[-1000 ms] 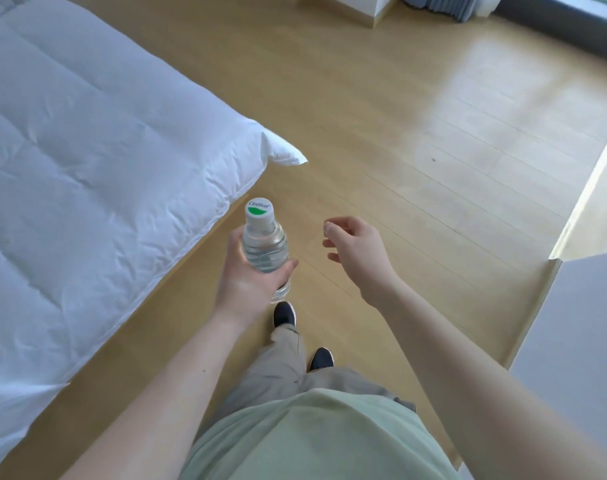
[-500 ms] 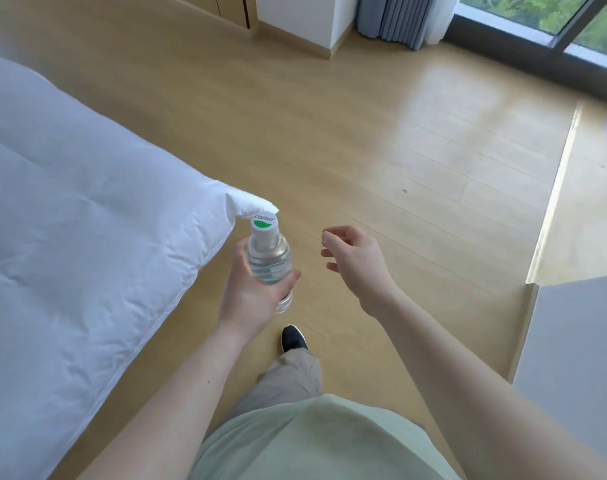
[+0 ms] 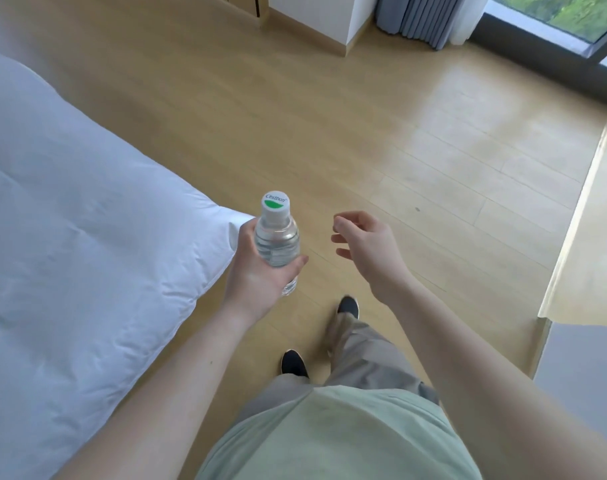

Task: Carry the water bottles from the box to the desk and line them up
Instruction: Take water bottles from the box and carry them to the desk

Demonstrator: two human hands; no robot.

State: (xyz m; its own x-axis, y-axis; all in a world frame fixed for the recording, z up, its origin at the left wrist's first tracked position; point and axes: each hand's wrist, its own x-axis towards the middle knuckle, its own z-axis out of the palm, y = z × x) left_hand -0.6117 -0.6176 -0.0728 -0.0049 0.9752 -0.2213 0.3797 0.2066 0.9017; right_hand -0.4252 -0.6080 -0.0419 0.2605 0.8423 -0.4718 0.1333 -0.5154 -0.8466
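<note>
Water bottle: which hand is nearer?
Left. The left hand grips the water bottle around its body; the right hand hangs apart to its right, loosely curled and empty.

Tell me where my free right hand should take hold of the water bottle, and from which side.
Grip the neck just under the white cap, coming from above and from the right. The water bottle stands upright, the left hand wraps its lower body, and the right hand is empty beside it.

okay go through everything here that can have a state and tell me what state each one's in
water bottle: upright, cap on, held off the floor
left hand: grips the bottle's body
right hand: holds nothing, fingers loosely curled
curtain: gathered beside the window
white duvet: spread over the bed
</note>
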